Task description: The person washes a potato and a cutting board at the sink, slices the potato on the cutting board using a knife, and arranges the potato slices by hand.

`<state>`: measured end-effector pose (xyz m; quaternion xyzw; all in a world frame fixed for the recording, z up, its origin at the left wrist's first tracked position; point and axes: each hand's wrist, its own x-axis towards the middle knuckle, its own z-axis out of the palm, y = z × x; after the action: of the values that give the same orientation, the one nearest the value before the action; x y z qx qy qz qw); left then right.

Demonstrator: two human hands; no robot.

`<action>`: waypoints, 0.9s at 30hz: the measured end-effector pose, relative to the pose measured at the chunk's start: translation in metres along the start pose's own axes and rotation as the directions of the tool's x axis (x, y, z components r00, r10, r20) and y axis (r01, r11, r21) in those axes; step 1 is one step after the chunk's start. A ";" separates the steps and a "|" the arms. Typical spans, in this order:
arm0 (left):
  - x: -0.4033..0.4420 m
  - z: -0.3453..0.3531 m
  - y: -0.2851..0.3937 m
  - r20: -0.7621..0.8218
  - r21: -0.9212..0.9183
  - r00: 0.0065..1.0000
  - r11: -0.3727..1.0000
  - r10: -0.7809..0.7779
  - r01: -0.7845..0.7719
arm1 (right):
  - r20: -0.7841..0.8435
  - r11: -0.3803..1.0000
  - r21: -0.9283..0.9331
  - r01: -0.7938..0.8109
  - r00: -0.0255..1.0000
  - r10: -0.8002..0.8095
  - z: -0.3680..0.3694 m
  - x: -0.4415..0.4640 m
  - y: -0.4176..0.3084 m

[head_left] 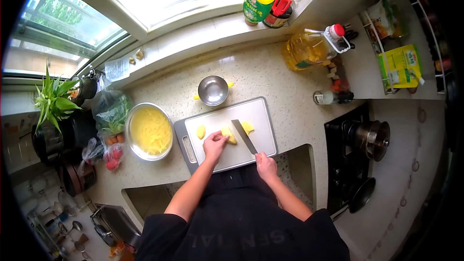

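Note:
On the white cutting board [215, 157] with a grey border lie pale yellow peeled pieces; whether they are ginger or potato I cannot tell. My left hand [214, 145] has its fingers bent and pressed on the middle yellow piece [230, 136]. My right hand [266, 165] is closed around the handle of a kitchen knife [244, 136], whose dark blade points away from me, between that piece and another yellow piece [248, 127]. A smaller yellow piece [201, 132] lies left of my left hand.
Left of the board stands a large bowl of yellow shreds [151, 130]. Behind it is a small metal bowl [213, 90]. An oil jug [305, 51] stands at the back right, and a stove with a pot [372, 140] is at right. Bagged vegetables [112, 111] sit at left.

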<state>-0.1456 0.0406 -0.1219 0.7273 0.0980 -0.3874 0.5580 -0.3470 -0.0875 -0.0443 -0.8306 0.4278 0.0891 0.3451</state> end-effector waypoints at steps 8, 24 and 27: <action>-0.003 -0.002 0.004 0.020 -0.020 1.000 1.000 -0.018 0.018 | -0.034 0.992 0.091 0.093 0.995 -0.090 -0.004 -0.014 -0.008; -0.012 0.001 0.020 0.021 -0.048 0.999 0.999 -0.024 0.025 | 0.040 0.996 0.024 0.086 0.995 -0.087 -0.003 -0.029 -0.018; -0.012 0.003 0.019 0.006 -0.053 1.000 0.998 -0.020 0.020 | 0.065 0.996 0.009 0.088 0.994 -0.089 -0.004 -0.028 -0.020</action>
<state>-0.1442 0.0352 -0.0999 0.7101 0.1142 -0.3921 0.5736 -0.3500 -0.0639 -0.0189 -0.8444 0.3792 0.0996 0.3650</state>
